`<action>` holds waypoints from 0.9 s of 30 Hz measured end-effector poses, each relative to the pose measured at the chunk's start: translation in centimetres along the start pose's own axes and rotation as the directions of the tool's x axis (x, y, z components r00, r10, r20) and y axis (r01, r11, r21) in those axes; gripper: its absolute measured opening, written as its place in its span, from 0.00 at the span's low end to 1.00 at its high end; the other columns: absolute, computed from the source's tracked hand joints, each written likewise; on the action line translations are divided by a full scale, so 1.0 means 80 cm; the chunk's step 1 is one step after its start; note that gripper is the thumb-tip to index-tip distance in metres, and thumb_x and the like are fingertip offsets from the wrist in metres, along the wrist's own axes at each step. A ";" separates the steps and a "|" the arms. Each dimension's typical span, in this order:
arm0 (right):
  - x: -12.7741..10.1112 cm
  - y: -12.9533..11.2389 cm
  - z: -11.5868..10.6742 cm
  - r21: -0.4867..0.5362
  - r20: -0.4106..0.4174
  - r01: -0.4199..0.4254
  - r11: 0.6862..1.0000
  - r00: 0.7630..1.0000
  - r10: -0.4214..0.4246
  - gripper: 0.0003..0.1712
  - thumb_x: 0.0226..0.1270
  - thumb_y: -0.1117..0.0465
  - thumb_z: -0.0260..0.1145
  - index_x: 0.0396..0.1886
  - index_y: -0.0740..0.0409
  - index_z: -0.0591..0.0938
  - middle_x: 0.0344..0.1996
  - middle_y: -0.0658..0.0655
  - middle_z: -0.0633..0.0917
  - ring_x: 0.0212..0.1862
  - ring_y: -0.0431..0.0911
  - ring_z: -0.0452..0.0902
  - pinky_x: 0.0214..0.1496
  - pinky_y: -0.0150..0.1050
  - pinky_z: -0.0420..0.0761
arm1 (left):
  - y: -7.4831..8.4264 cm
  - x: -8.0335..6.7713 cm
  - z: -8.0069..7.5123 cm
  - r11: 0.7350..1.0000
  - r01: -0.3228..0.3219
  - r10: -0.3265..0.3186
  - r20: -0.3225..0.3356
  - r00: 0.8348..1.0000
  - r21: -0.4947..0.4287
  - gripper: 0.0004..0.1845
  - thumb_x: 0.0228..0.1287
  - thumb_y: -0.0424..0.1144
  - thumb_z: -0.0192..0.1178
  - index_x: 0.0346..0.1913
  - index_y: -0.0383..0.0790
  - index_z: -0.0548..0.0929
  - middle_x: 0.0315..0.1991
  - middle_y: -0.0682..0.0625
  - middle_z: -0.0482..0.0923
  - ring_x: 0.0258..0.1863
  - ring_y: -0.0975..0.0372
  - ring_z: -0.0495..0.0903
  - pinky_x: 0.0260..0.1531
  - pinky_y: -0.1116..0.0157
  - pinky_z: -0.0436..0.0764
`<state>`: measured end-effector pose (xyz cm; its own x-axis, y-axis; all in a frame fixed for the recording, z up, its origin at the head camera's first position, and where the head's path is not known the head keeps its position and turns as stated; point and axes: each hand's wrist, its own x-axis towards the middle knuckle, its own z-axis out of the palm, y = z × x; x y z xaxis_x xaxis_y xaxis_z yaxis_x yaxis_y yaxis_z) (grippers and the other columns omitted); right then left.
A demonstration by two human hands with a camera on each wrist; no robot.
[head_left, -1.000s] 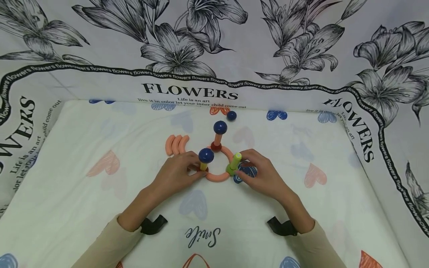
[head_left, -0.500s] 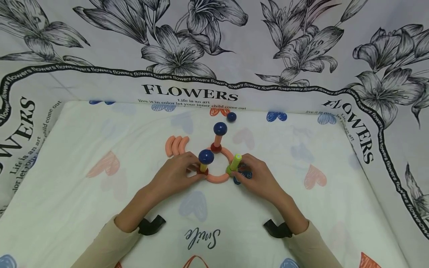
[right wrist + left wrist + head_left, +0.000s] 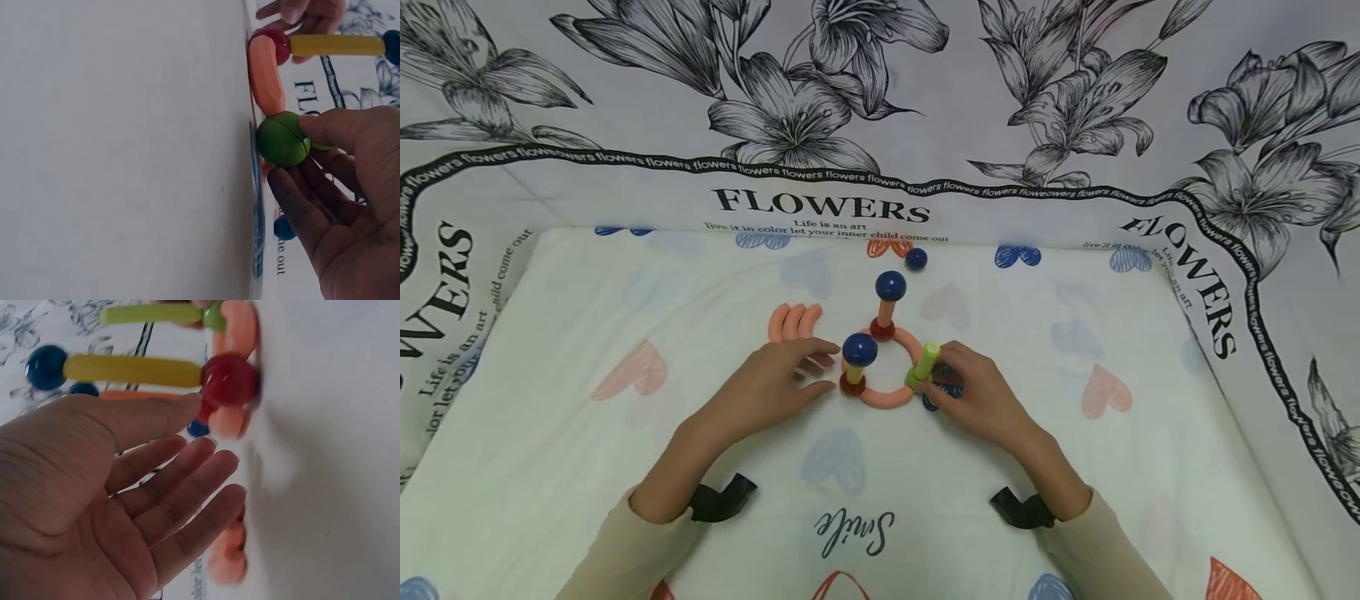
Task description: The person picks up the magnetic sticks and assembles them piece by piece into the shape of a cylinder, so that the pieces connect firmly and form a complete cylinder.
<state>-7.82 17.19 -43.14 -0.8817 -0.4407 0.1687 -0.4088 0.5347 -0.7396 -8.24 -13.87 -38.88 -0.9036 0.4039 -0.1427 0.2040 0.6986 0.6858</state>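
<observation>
A ring of curved orange pieces joined by balls lies on the cloth. Its left red ball carries an upright yellow rod topped by a blue ball. My left hand is just left of that red ball, fingers apart and relaxed, with nothing in them. On the right, my right hand pinches the green ball between thumb and fingers. From it rises a light green rod with no ball on top. At the back stands an orange rod on another red ball, blue ball above.
Several loose curved orange pieces lie left of the ring, behind my left hand. A loose blue ball rests at the back. The white cloth has printed hearts; a flower-patterned cloth borders it.
My left hand has let go of the left red ball and drawn back to the left. The right hand has shifted slightly left and keeps its pinch on the green ball.
</observation>
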 end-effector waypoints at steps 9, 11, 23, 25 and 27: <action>-0.001 -0.004 -0.001 -0.007 0.019 -0.006 1.000 1.000 0.006 0.18 0.67 0.63 0.77 0.54 0.56 0.83 0.48 0.53 0.86 0.50 0.44 0.88 0.53 0.38 0.89 | -0.006 -0.004 -0.054 0.996 0.089 -0.088 -0.067 0.994 0.009 0.27 0.74 0.49 0.67 0.68 0.39 0.81 0.54 0.41 0.89 0.54 0.48 0.89 0.52 0.48 0.88; 0.000 -0.003 -0.001 -0.006 0.004 0.006 1.000 1.000 -0.006 0.20 0.67 0.63 0.78 0.55 0.56 0.82 0.48 0.53 0.87 0.49 0.44 0.88 0.53 0.39 0.90 | -0.007 0.004 -0.067 0.993 0.116 -0.114 -0.056 0.992 0.027 0.28 0.76 0.51 0.65 0.70 0.39 0.79 0.56 0.39 0.87 0.57 0.45 0.87 0.53 0.46 0.87; 0.004 -0.004 0.002 0.000 -0.027 0.020 1.000 0.999 -0.020 0.16 0.65 0.65 0.78 0.49 0.57 0.82 0.44 0.54 0.89 0.48 0.47 0.90 0.51 0.39 0.90 | -0.050 0.020 -0.068 0.937 0.334 -0.333 -0.030 0.943 0.101 0.38 0.78 0.61 0.55 0.70 0.28 0.76 0.62 0.32 0.81 0.61 0.40 0.80 0.56 0.43 0.82; 0.004 -0.004 0.001 0.007 -0.023 0.010 1.000 1.000 -0.009 0.16 0.65 0.66 0.78 0.49 0.57 0.82 0.44 0.54 0.90 0.49 0.47 0.91 0.52 0.38 0.90 | -0.052 0.023 -0.064 0.934 0.346 -0.343 -0.047 0.938 0.093 0.36 0.78 0.60 0.55 0.68 0.29 0.78 0.59 0.33 0.83 0.59 0.41 0.81 0.54 0.44 0.82; 0.003 -0.003 0.001 0.015 -0.019 0.004 1.000 1.000 -0.004 0.15 0.66 0.66 0.77 0.49 0.57 0.82 0.45 0.54 0.90 0.49 0.47 0.91 0.52 0.38 0.90 | -0.052 0.026 -0.061 0.932 0.350 -0.346 -0.056 0.936 0.089 0.34 0.78 0.59 0.56 0.67 0.31 0.80 0.57 0.34 0.84 0.56 0.43 0.81 0.52 0.46 0.82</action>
<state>-7.90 16.90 -42.94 -0.8845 -0.4288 0.1840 -0.4088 0.5219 -0.7487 -12.78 -18.80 -38.56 -0.9379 0.1033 -0.3312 -0.0926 0.8455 0.5259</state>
